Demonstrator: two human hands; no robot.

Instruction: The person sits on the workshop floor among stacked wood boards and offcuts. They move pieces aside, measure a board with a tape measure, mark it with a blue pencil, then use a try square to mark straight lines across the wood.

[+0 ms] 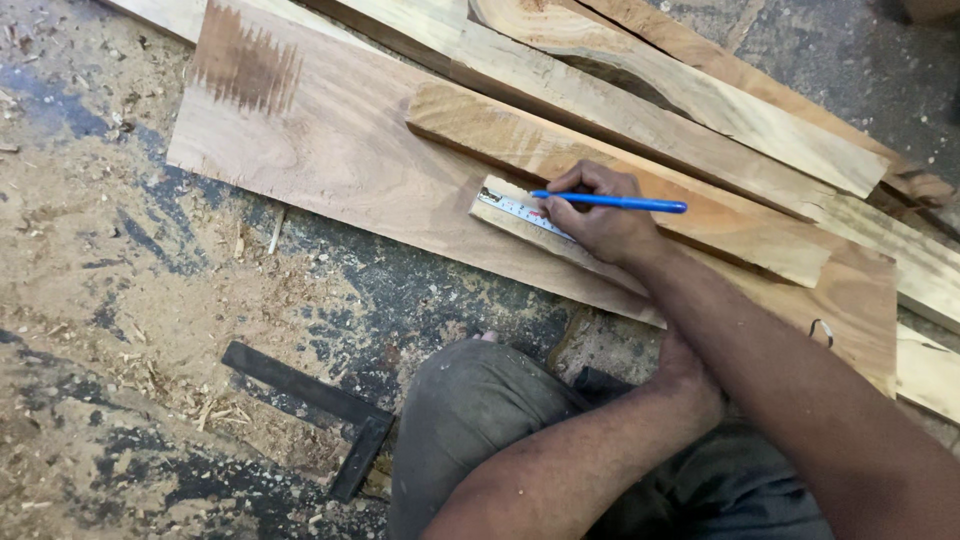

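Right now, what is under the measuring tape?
The measuring tape lies flat on a wide wooden board. That board rests on the sawdusty floor. The right hand, holding a blue pen, covers the tape's far end.

Tape measure point(520, 210) on wide board point(330, 150), narrower plank point(600, 165) behind, square point(320, 410) on floor point(120, 300) nearer.

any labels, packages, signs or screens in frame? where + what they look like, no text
No packages, signs or screens.
Tape measure blade: the only printed thing; a thin pale strip with fine dark and reddish marks, lying flat along a narrow wood strip on the wide board, under the right hand.
Pen: plain blue stick held in that hand, no label visible.
Left hand: mostly hidden behind the right forearm.
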